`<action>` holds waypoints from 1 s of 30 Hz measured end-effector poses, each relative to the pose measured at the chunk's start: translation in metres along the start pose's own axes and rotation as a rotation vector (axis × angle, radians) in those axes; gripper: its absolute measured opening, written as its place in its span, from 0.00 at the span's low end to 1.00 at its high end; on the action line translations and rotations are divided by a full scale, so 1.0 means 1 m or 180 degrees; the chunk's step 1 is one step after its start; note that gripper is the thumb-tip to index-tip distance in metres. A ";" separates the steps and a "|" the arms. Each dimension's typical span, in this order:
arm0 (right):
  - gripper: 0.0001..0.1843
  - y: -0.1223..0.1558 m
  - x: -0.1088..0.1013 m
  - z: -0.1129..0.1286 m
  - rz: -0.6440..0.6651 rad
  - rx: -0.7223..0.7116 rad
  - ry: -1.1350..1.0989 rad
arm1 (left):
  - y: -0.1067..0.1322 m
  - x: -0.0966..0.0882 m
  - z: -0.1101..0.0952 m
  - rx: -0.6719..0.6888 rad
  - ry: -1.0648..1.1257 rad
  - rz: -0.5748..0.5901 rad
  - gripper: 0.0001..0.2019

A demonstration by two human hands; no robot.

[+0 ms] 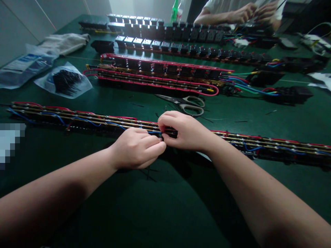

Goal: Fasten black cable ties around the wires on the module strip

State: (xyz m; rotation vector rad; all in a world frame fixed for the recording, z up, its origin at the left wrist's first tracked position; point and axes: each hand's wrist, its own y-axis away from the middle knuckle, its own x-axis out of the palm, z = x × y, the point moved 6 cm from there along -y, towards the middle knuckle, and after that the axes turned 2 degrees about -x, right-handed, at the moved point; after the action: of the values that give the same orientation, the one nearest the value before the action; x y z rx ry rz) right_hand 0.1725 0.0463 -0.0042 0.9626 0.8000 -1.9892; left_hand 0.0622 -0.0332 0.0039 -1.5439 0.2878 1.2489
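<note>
A long strip of outlet modules (108, 119) crosses the green table, with brass bars, red wires and blue wires running along it. At its middle, my left hand (139, 148) is closed, its fingertips pinched together at the strip's near edge. My right hand (181, 131) meets it there, thumb and forefinger curled over the bars and almost touching the left fingertips. Whatever sits between the fingers is too small and covered to make out. Just beyond my right hand lie scissors (187, 103) with grey handles, blades pointing left.
Farther back lie a strip with looped red wire (160, 77) and rows of socket modules (155, 44). A bag of black cable ties (64, 81) and another plastic bag (26, 65) are at left. Across the table, a co-worker's hands (248, 13) are busy. Black offcuts lie scattered around.
</note>
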 end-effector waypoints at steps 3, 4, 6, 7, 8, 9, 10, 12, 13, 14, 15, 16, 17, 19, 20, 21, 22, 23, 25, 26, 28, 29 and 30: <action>0.04 0.000 0.000 0.000 -0.0007 -0.0018 -0.0004 | 0.000 0.000 0.000 -0.0001 0.0005 0.0015 0.08; 0.04 0.000 0.000 0.000 -0.0004 -0.0021 -0.0005 | 0.000 0.001 0.000 -0.0003 -0.0001 0.0036 0.08; 0.04 0.001 0.000 0.000 0.0006 -0.0017 0.0001 | 0.000 0.001 0.000 -0.0005 -0.0010 0.0081 0.08; 0.04 0.001 0.001 0.000 0.0009 -0.0014 0.0005 | 0.000 0.002 0.000 -0.0003 -0.0009 0.0095 0.08; 0.04 0.000 0.001 0.000 0.0011 -0.0012 0.0007 | 0.000 0.002 0.000 0.0000 -0.0004 0.0106 0.08; 0.05 0.000 0.001 0.000 0.0007 -0.0010 0.0009 | 0.000 0.002 0.000 0.0005 0.0004 0.0107 0.08; 0.04 0.000 0.001 0.000 0.0006 -0.0010 0.0008 | 0.000 0.002 0.000 0.0007 0.0011 0.0111 0.08; 0.04 0.000 0.001 0.000 0.0000 -0.0017 0.0006 | -0.001 0.002 -0.001 0.0014 0.0015 0.0127 0.08; 0.04 0.001 0.001 0.000 -0.0001 -0.0021 0.0007 | -0.001 0.002 -0.001 0.0020 0.0015 0.0129 0.08; 0.04 0.001 0.001 0.000 -0.0001 -0.0023 0.0011 | -0.001 0.001 0.000 0.0023 0.0017 0.0129 0.08; 0.04 0.001 0.000 0.000 0.0000 -0.0021 0.0015 | -0.002 0.001 0.000 0.0025 0.0019 0.0126 0.08; 0.04 0.001 0.000 0.000 0.0000 -0.0016 0.0020 | -0.002 0.001 0.000 0.0025 0.0019 0.0122 0.08; 0.04 0.001 0.000 0.000 0.0000 -0.0008 0.0026 | -0.002 0.001 0.000 0.0024 0.0017 0.0119 0.08; 0.04 0.001 0.000 0.000 0.0010 0.0002 0.0028 | -0.001 0.002 0.000 0.0021 0.0004 0.0119 0.08; 0.04 0.001 0.000 0.000 0.0014 -0.0001 0.0028 | 0.000 0.003 0.000 0.0025 0.0005 0.0118 0.07; 0.04 0.001 0.000 0.000 0.0015 -0.0007 0.0030 | 0.000 0.003 -0.001 0.0031 0.0039 0.0110 0.07; 0.04 0.001 0.000 0.000 0.0013 -0.0015 0.0034 | 0.001 0.002 -0.001 0.0014 0.0125 0.0081 0.08; 0.05 0.001 0.000 0.000 0.0011 -0.0018 0.0041 | 0.001 0.000 0.000 -0.0042 0.0279 0.0005 0.09; 0.06 0.001 -0.001 0.000 -0.0002 0.0012 0.0056 | 0.000 -0.010 0.008 -0.0378 0.0722 -0.0242 0.13; 0.08 0.001 -0.002 -0.001 0.0001 0.0055 0.0065 | -0.001 -0.017 0.017 -0.0680 0.0912 -0.0368 0.15; 0.11 0.001 -0.003 -0.001 0.0007 0.0167 0.0083 | -0.002 -0.029 0.043 -0.1461 0.1041 -0.0404 0.14; 0.12 0.001 -0.003 0.000 0.0013 0.0218 0.0095 | -0.003 -0.031 0.059 -0.1868 0.0920 -0.0140 0.13; 0.13 0.001 -0.004 0.000 0.0023 0.0261 0.0109 | -0.002 -0.031 0.074 -0.2168 0.0854 0.0266 0.13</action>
State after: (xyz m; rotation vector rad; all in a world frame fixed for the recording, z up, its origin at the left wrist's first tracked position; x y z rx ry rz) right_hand 0.1750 0.0471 -0.0015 1.0480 0.7372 -2.0175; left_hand 0.0101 0.0158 0.0399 -2.3113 0.0956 1.2719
